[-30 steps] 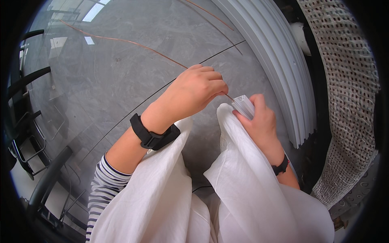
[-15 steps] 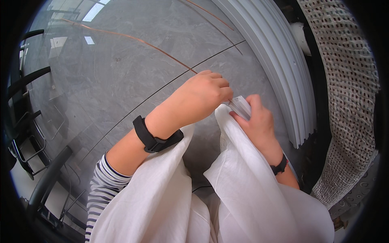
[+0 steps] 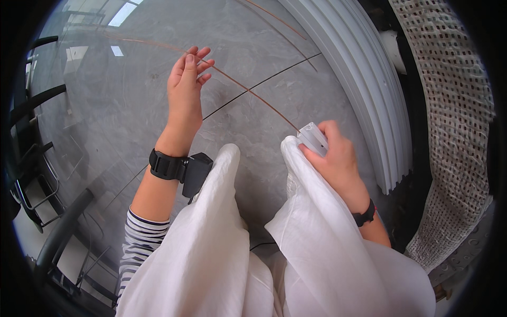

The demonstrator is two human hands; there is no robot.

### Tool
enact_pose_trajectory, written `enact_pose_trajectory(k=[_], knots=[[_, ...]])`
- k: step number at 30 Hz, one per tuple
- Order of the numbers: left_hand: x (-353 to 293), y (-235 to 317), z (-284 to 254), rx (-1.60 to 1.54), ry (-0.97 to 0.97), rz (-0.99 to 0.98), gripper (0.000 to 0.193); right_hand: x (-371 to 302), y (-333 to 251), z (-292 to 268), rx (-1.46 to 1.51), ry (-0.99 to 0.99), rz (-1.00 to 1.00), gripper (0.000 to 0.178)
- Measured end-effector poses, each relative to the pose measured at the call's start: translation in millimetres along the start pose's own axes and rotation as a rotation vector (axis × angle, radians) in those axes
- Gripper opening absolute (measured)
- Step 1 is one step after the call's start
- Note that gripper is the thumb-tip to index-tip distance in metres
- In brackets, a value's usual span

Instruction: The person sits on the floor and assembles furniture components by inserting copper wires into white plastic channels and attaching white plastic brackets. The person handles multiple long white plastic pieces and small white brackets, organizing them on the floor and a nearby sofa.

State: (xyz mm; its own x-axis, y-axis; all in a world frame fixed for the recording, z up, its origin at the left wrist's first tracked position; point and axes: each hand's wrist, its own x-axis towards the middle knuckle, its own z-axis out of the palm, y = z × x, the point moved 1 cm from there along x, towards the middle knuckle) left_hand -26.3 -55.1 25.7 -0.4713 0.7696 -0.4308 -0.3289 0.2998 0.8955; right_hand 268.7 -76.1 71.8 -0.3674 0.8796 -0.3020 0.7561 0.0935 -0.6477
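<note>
A thin copper-coloured wire (image 3: pixel 248 91) slants from the upper left down to the end of a white plastic profile (image 3: pixel 312 136), where its tip goes in or rests at the opening; which, I cannot tell. My left hand (image 3: pixel 185 90) pinches the wire between thumb and index finger well back from the profile, the other fingers loosely curled. Around the profile's end wraps my right hand (image 3: pixel 339 161), thumb on the near side, just above my right knee. The rest of the profile is mostly hidden under my hand and forearm.
Long white ribbed profiles (image 3: pixel 364 90) lie stacked along the right, beside a woven patterned cloth (image 3: pixel 454 121). Another copper-coloured wire (image 3: pixel 277 20) shows above the grey tiled floor (image 3: pixel 132 90). Black-armed chairs (image 3: pixel 63 227) stand on the left. White cloth (image 3: pixel 200 248) covers my legs.
My left hand has moved from beside the profile's end up and left along the wire, baring the stretch between. My right hand stays on the profile, nearly still.
</note>
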Motion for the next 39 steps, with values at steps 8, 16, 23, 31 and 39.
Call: enact_pose_trajectory(k=[8, 16, 23, 31, 39], knots=[[23, 12, -7, -0.263, -0.107, 0.071, 0.020, 6, 6, -3, 0.121, -0.013, -0.025, 0.040], [-44, -31, 42, -0.180, -0.269, -0.024, 0.012, 9, 6, -4, 0.235, -0.090, -0.016, 0.043], [-98, -58, 53, -0.037, -0.480, -0.101, 0.013, 9, 4, -4, 0.262, -0.132, -0.025, 0.043], [17, 13, -6, -0.400, -0.100, 0.069, 0.022, 7, 8, -1, 0.240, -0.091, -0.033, 0.045], [-29, -20, 29, -0.343, -0.230, -0.119, 0.023, 5, 2, 1, 0.232, -0.050, -0.015, 0.044]])
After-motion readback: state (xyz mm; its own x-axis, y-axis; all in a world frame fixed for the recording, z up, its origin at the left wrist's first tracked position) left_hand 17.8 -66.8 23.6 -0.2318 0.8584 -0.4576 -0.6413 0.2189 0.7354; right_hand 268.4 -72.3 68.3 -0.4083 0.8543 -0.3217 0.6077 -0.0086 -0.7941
